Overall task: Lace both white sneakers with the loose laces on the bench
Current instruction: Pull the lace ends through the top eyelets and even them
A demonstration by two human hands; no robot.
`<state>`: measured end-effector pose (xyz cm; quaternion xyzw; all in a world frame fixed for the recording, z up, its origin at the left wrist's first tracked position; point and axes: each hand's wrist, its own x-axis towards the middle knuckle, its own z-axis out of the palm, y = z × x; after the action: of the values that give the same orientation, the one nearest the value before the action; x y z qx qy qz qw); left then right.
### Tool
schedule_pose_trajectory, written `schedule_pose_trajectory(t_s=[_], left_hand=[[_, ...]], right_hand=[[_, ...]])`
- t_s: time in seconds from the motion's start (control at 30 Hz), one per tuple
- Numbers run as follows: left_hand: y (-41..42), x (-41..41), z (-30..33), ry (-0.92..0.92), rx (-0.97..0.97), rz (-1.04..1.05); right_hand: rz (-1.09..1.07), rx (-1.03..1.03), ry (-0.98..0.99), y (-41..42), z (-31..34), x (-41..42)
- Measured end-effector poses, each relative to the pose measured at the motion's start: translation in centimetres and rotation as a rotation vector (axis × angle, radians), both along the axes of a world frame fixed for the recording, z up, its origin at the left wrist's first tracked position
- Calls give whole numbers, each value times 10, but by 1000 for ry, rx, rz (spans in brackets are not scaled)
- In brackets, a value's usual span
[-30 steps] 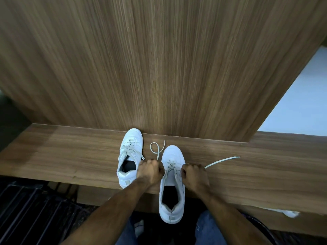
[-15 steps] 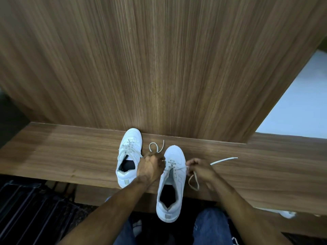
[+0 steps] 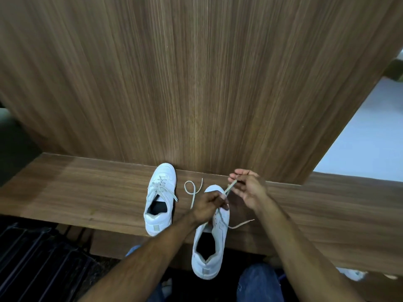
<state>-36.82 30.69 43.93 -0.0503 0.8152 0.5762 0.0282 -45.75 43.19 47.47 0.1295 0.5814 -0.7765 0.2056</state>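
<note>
Nearest: blue-jeaned knee [image 3: 259, 282], then right sneaker [image 3: 210, 245] with heel overhanging the desk [image 3: 87, 192] edge. Left hand [image 3: 208, 207] over its tongue, fingers curled, pinching the lace [image 3: 230, 188]. Right hand [image 3: 248, 188] just beyond, fingertips pinching the same lace, drawn taut between both hands. Loose loop of lace [image 3: 193, 190] beside left sneaker [image 3: 161, 197], already laced, toe near the wood panel [image 3: 196, 83].

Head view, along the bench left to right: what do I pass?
Laced sneaker → looped lace end lying on the bench → left hand over the second sneaker → right hand pinching the taut lace.
</note>
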Motion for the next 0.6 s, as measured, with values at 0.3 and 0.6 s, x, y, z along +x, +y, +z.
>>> schedule_pose_trajectory(t_s=[0.3, 0.6], left_hand=[[-83, 13, -21, -143, -571, 61], [-35, 3, -20, -22, -577, -40]], right_hand=[[-138, 482, 118, 58, -71, 0], [565, 880, 711, 0, -90, 41]])
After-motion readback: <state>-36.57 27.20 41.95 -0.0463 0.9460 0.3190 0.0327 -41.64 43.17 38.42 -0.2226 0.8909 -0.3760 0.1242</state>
